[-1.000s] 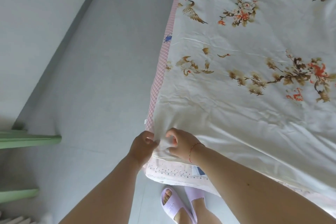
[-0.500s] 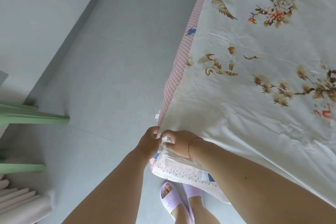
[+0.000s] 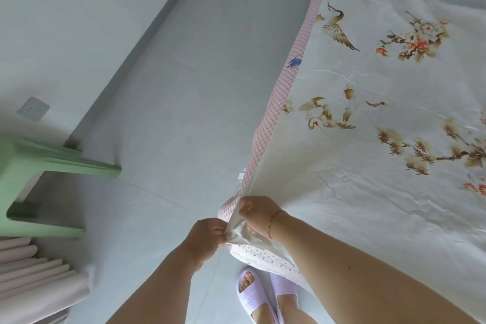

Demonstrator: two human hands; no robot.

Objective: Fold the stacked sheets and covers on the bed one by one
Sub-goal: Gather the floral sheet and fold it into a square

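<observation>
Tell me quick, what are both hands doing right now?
Left hand: pinching the corner of the floral sheet.
Right hand: gripping the same sheet corner.

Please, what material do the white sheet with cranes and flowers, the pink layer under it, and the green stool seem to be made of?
The white sheet printed with cranes and flowers looks like thin, smooth woven cloth with a slight sheen; it creases finely. The pink checked layer beneath seems to be a thicker, puckered fabric, judging by its bumpy grid. The pale green stool looks like moulded plastic: matte, uniform, with rounded legs. Both hands, left and right, pinch the sheet's corner.
</observation>
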